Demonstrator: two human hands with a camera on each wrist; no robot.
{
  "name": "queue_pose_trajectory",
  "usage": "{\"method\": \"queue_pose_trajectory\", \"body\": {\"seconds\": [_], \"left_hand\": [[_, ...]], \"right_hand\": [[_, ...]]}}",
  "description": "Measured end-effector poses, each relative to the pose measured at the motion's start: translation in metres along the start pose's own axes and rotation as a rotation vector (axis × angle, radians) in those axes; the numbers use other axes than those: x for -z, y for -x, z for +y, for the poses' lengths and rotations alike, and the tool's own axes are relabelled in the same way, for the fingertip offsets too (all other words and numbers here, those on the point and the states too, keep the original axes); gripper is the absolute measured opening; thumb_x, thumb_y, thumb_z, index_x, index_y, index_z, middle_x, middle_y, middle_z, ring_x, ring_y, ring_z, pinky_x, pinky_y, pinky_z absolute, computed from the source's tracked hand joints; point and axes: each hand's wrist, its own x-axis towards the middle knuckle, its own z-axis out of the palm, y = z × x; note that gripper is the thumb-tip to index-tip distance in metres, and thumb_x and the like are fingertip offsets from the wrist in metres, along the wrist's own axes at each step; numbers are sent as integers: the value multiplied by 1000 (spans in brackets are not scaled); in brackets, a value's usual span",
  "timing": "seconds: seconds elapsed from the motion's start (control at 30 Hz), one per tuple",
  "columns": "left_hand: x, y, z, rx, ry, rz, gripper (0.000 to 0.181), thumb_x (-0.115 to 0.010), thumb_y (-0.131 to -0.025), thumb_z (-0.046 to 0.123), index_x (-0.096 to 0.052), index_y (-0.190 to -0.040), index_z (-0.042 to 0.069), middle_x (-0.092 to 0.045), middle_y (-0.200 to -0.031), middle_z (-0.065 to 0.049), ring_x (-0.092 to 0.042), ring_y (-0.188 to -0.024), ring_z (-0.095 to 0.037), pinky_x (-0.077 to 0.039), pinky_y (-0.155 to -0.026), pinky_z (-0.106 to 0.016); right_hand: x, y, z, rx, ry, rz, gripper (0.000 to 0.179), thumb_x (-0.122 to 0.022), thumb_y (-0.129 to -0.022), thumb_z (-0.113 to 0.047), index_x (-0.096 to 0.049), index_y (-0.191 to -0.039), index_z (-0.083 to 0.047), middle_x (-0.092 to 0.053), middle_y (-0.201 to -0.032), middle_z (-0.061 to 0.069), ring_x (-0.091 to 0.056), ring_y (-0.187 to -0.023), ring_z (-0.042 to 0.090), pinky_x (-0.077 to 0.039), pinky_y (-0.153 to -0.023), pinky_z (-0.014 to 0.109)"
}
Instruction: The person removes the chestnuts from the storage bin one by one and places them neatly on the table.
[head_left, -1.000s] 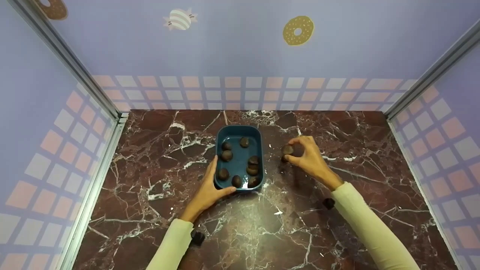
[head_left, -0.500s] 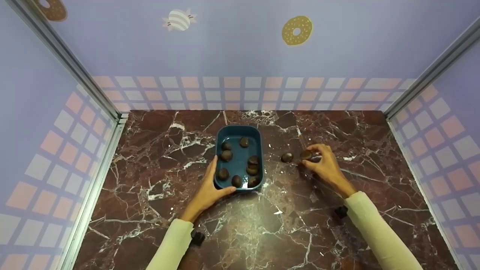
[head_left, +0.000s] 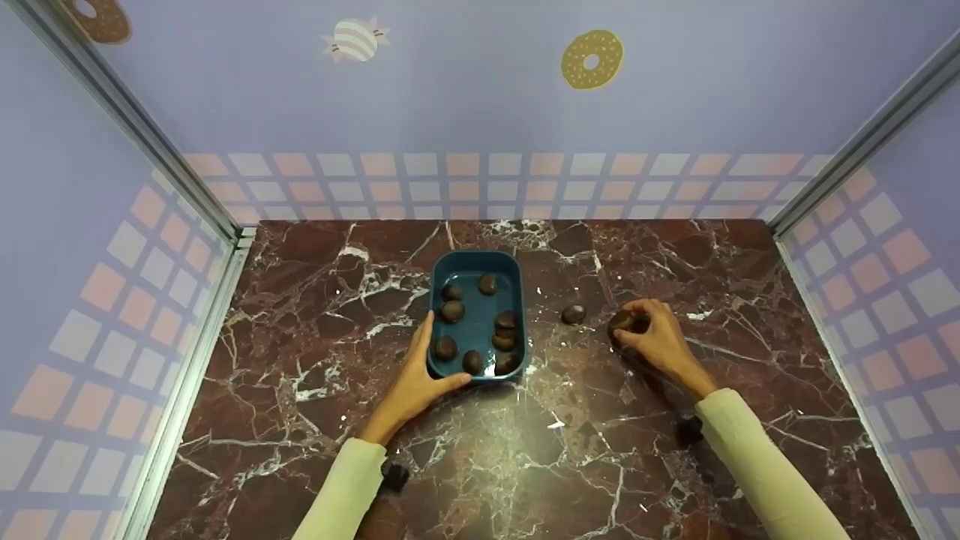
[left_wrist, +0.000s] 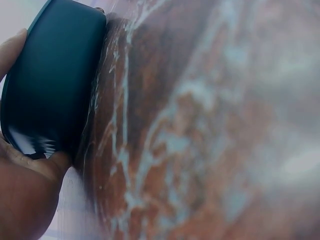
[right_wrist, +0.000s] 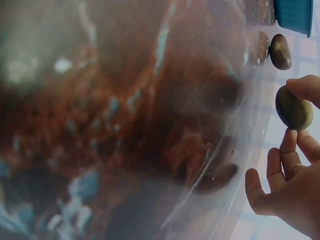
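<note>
A blue rectangular container [head_left: 477, 264] with several brown chestnuts [head_left: 453, 310] inside stands mid-table. My left hand [head_left: 417, 379] holds its near left corner, fingers along the left wall and thumb at the near rim. The left wrist view shows the thumb and a finger against the outer wall. To the right, my right hand [head_left: 664, 341] pinches a chestnut [right_wrist: 294, 108] between thumb and fingertips, low over the table. One loose chestnut [head_left: 574, 314] lies on the table between the container and the right hand.
The dark red marbled tabletop [head_left: 525, 465] has white veins and a glossy sheen. Lilac panels with pink and white squares close off the back [head_left: 480, 97] and both sides. Metal rails [head_left: 187, 375] edge the left side.
My right hand has moved right, away from the container, uncovering the loose chestnut, and now pinches a chestnut farther right. My left hand and the container have stayed in place.
</note>
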Motion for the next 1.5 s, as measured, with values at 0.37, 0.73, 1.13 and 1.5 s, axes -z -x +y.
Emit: {"method": "queue_pose_trajectory", "body": {"seconds": [0.37, 0.73, 1.13, 1.5], "left_hand": [[-1, 1, 1, 9, -24, 5, 129, -94, -90, 38, -3, -180, 20, -4, -185, -13, -7, -169, -40, -16, -130, -69], [-1, 0, 1, 1, -29, 15, 129, -95, -89, 39, -5, -180, 25, -7, -185, -12, -9, -169, -39, -16, -130, -68], [0, 1, 3, 6, -16, -3, 130, -94, -89, 41, -3, -180, 22, -4, -185, -14, -8, -169, -40, -16, -130, -69], [0, 0, 1, 9, -20, 13, 130, -95, -88, 40, -5, -180, 21, -6, -185, -14, -9, -169, -39, -17, -131, -66]], "right_hand": [[-1, -3, -2, 49, 67, -15, 43, -90, -83, -1, -73, -121, 9, -70, -116, 29, -55, -115, 46, -39, -103, 56], [-7, -8, -4, 117, 81, -37, 44, -90, -83, 2, -74, -123, 9, -73, -117, 29, -57, -113, 47, -41, -102, 57], [-12, -11, -6, 50, 45, -59, 43, -89, -87, -1, -74, -126, 8, -74, -122, 29, -58, -121, 48, -42, -109, 60], [-17, -19, -6, 50, 42, -41, 45, -91, -86, -3, -74, -126, 10, -74, -125, 31, -59, -119, 48, -42, -107, 58]]}}
